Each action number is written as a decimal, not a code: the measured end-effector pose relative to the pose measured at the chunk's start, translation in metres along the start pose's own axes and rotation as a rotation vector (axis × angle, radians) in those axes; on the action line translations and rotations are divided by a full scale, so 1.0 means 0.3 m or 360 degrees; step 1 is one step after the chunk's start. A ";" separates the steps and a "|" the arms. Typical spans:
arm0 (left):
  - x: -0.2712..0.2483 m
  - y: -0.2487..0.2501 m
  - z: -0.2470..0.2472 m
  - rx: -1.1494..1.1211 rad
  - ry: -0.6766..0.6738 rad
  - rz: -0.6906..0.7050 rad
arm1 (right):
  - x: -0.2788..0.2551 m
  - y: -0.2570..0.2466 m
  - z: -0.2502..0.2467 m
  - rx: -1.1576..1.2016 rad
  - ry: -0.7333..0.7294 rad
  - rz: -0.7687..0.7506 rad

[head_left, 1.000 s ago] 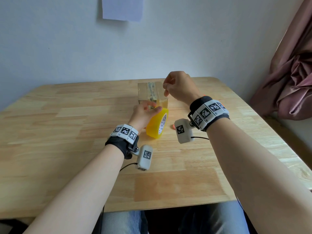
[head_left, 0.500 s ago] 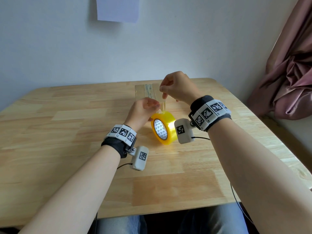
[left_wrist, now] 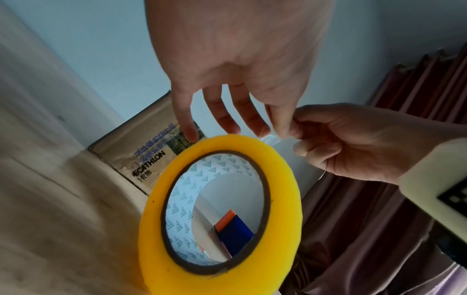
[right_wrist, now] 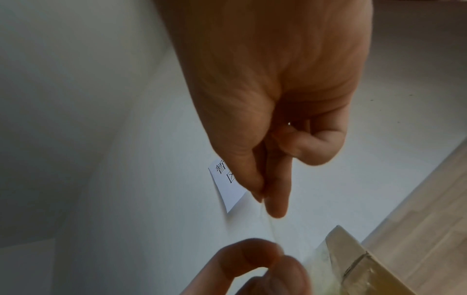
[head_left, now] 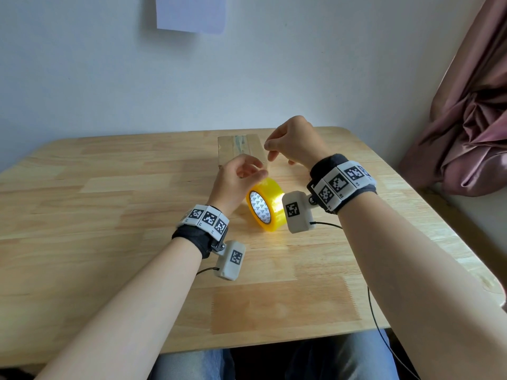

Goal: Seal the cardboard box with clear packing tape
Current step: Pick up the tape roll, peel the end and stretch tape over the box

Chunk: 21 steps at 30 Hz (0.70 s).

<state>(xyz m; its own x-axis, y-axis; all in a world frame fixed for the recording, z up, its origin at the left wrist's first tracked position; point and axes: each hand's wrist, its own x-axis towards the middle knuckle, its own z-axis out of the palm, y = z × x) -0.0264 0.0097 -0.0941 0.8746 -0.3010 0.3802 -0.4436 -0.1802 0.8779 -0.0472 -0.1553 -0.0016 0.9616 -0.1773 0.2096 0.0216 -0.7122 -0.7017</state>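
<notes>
A small cardboard box (head_left: 236,149) with old tape along its top lies at the far middle of the wooden table (head_left: 109,215). Just in front of it a yellow roll of clear tape (head_left: 267,205) stands on edge, its core facing me. My left hand (head_left: 251,171) hangs over the roll with fairly straight fingers (left_wrist: 227,119), their tips touching its top. My right hand (head_left: 270,152) is above and behind the roll. Its thumb and forefinger pinch the free end of a short clear strip (right_wrist: 269,223) that rises from the roll.
Through the roll's core the left wrist view shows a blue and orange tool (left_wrist: 235,229) lying on the table behind it. A pink curtain (head_left: 466,133) hangs at the right, a paper sheet (head_left: 192,12) on the wall. Cables trail from both wrist cameras.
A second ago my left hand gripped the roll against the box. The roll now stands turned on the table, nearer me, with the left fingers only on top. The right hand holds the strip higher.
</notes>
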 end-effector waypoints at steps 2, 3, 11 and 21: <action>-0.001 -0.002 0.004 0.0008 0.0004 0.0004 | 0.006 0.009 0.002 0.0010 -0.0006 0.0036; 0.000 -0.005 0.005 0.0013 0.0004 0.0001 | 0.009 0.014 0.005 0.0022 -0.0014 0.0054; 0.001 -0.016 0.003 -0.0016 0.0003 -0.0111 | 0.013 0.070 0.040 0.0007 -0.0070 0.0106; 0.007 -0.050 -0.033 -0.0322 -0.0093 -0.0242 | -0.024 0.132 0.103 0.0217 -0.0077 -0.0011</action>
<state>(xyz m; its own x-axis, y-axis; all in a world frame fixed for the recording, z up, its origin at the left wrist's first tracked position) -0.0159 0.0209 -0.1036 0.9128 -0.3396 0.2267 -0.2544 -0.0387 0.9663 -0.0449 -0.1612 -0.0521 0.9733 -0.1372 0.1841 0.0624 -0.6138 -0.7870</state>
